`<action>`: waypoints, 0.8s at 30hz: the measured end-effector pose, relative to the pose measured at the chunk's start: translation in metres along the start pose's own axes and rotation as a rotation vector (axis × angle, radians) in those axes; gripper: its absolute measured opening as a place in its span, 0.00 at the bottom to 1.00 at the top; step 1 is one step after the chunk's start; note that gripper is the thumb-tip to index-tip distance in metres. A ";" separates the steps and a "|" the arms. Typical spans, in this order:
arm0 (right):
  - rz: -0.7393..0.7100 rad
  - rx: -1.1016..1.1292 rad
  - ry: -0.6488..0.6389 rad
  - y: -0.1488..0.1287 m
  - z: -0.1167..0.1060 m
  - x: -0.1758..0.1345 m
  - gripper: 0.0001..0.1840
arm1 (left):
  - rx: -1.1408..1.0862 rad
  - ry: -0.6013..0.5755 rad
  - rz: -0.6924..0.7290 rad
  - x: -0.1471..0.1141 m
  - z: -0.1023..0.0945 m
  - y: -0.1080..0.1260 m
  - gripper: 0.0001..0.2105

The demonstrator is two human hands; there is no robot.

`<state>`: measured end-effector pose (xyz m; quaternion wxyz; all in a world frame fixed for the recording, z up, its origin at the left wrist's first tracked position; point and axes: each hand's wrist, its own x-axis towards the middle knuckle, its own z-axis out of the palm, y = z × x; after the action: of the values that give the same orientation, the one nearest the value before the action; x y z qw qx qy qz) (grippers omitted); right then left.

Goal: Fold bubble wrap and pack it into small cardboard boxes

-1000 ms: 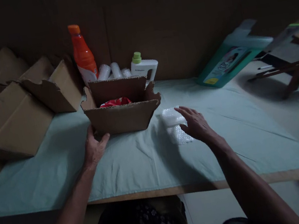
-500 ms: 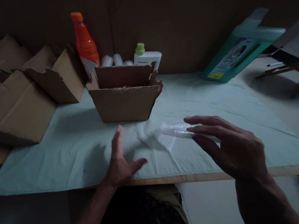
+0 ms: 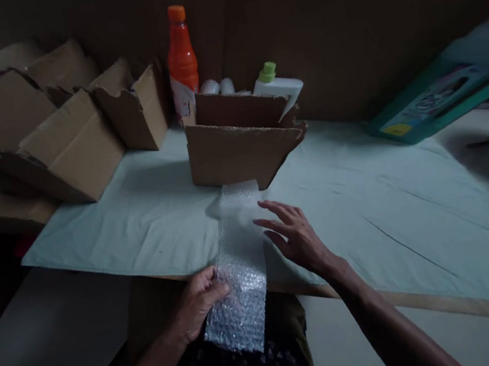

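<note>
Shifted from the right hand (image 3: 298, 238) since the earlier frame, the clear, long bubble-wrap strip (image 3: 243, 270) overhangs the pale-green, cloth-covered tabletop (image 3: 344, 191), clamped in the left hand's (image 3: 201, 299) grip; right fingers spread apart.

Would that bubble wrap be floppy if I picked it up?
The bubble wrap is probably floppy and light: it's a thin plastic sheet that the left hand pinches at one edge. It may feel slippery, since its surface looks shiny. It likely won't roll, being spread in a long strip.
</note>
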<state>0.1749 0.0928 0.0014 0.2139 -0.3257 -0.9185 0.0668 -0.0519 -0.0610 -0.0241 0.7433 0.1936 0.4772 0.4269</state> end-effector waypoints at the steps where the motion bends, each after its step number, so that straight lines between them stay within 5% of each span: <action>1: -0.015 0.021 -0.041 -0.002 0.004 -0.010 0.20 | -0.004 0.003 0.003 -0.003 -0.003 -0.002 0.24; 7: -0.102 0.147 -0.201 -0.055 -0.005 -0.060 0.36 | -0.043 0.098 0.007 -0.009 -0.001 -0.003 0.34; 12: 0.043 0.392 -0.017 -0.090 0.012 -0.076 0.27 | 0.078 0.175 0.057 -0.011 -0.004 -0.001 0.35; 15: 0.391 0.545 0.091 -0.087 0.027 -0.070 0.19 | 0.291 0.369 0.321 -0.018 -0.010 0.004 0.33; 18: 0.640 0.535 0.085 -0.081 0.034 -0.057 0.27 | 0.657 0.470 0.674 -0.022 -0.009 0.010 0.21; 21: 0.645 0.444 0.011 -0.079 0.037 -0.048 0.37 | 1.047 0.332 0.983 -0.013 0.000 0.009 0.17; 24: 0.594 0.284 -0.005 -0.077 0.042 -0.046 0.38 | 1.258 0.165 1.062 0.002 0.005 0.002 0.20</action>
<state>0.1445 0.0047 -0.0320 0.2258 -0.5462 -0.7654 0.2545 -0.0482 -0.0576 -0.0216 0.1581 0.7411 0.5251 0.3873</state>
